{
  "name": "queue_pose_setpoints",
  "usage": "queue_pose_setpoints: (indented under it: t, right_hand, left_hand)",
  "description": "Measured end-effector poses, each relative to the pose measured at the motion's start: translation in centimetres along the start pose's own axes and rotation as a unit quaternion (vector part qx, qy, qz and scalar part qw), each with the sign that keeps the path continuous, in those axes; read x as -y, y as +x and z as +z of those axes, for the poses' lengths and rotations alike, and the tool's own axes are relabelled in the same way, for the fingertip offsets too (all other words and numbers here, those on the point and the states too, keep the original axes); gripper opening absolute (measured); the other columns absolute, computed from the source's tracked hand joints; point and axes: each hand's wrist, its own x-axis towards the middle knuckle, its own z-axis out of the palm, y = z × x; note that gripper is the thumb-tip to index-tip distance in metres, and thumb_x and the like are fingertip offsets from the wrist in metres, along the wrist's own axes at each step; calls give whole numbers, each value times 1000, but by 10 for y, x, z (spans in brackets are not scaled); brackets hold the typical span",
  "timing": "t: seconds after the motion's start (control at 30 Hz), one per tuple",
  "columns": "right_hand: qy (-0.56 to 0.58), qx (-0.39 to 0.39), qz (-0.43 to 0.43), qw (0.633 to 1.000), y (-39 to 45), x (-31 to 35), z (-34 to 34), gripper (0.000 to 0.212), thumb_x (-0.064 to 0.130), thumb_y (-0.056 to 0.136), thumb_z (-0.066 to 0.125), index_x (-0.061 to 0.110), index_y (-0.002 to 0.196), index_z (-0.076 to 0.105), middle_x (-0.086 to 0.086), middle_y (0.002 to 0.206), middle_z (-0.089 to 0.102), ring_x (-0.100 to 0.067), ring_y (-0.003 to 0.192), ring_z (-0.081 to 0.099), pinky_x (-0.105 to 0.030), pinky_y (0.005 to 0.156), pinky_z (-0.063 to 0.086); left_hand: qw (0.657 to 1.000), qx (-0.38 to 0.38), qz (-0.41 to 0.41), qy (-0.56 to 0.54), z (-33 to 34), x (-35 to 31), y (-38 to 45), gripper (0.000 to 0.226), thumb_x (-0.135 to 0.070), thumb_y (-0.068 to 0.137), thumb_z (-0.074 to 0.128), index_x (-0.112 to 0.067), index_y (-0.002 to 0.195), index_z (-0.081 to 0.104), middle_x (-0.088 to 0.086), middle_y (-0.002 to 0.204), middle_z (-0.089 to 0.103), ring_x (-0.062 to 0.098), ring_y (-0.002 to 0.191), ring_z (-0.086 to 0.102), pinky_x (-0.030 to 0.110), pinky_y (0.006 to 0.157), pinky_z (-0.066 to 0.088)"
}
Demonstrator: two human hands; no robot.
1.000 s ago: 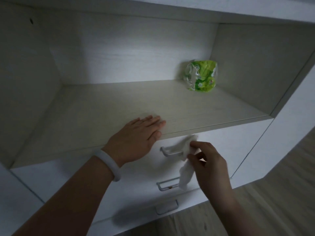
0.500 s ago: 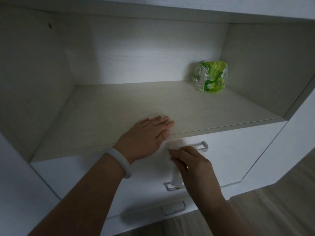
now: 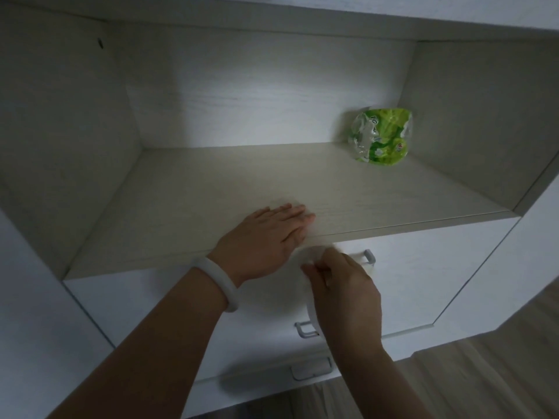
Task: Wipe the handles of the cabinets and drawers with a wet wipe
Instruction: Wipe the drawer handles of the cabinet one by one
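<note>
My right hand [image 3: 341, 285] pinches a white wet wipe [image 3: 311, 257] against the left part of the top drawer's metal handle [image 3: 369, 256]. Only the handle's right end shows past my fingers. The wipe is blurred and partly hidden by the hand. My left hand [image 3: 266, 240], with a white bangle on the wrist, lies flat and palm down on the front edge of the open shelf [image 3: 211, 189] just above that drawer. Below are the second drawer's handle [image 3: 304, 329], half covered by my right wrist, and the third drawer's handle [image 3: 311, 368].
A green wet-wipe pack [image 3: 379, 136] stands at the back right of the shelf. White cabinet panels flank the drawers on both sides. Wooden floor [image 3: 499, 373] shows at the lower right.
My right hand slid the wipe from the handle's right side to its left end, uncovering the right end. The left hand stayed flat on the shelf. The camera shifted slightly.
</note>
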Motion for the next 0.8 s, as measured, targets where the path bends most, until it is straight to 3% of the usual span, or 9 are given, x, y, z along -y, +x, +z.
queue_pose_setpoints:
  t: [0.17,0.33,0.43,0.53,0.6,0.7,0.8]
  right_hand:
    - [125,0,56,991,-4,-11,-15,10,21,80,76,27,76,69,30,65,59,6,66,62,-6,61,46]
    - [15,-9,-12,1000,3,1,2,19,21,82,75,20,73,59,13,60,58,-4,47,51,-12,48,42]
    - [66,29,-16,997,-2,-10,-5,12,20,83,74,23,78,64,14,67,64,-5,52,60,-20,52,53]
    - [166,4,67,984,-2,-34,-30,22,12,80,75,32,78,67,17,65,68,-4,53,64,-17,55,52]
    - [207,-11,122,971,3,-50,-42,19,7,81,74,24,77,69,17,69,70,-7,50,63,-16,55,51]
    - [236,50,80,967,6,-39,-35,13,6,81,72,19,80,69,13,78,71,-9,55,65,-23,57,55]
    - [220,97,24,970,-3,-18,-16,13,9,83,73,21,82,68,9,70,69,-6,59,66,-20,57,55]
  left_hand:
    - [1000,6,-5,-9,-2,-1,0,45,-39,104,21,-37,149,23,-17,159,13,0,146,6,23,117,2]
    - [1000,7,-11,-14,-1,-2,0,46,-42,104,20,-38,150,24,-18,159,13,-1,146,6,25,119,2]
    - [1000,10,-4,-14,-2,0,-1,46,-41,104,20,-38,150,23,-18,159,12,-2,146,5,24,118,1]
    - [1000,8,-6,-14,-1,1,1,45,-40,104,21,-39,149,23,-19,159,12,-2,145,5,23,118,2]
    - [1000,6,-8,-14,0,0,2,45,-40,104,22,-39,149,24,-19,159,13,-2,146,6,24,118,3]
    - [1000,1,-12,-26,1,0,3,45,-42,103,22,-39,148,27,-20,158,16,-1,145,8,26,119,5]
    - [1000,4,-11,-25,0,0,3,45,-43,103,21,-39,148,27,-20,158,16,-2,145,8,26,119,5]
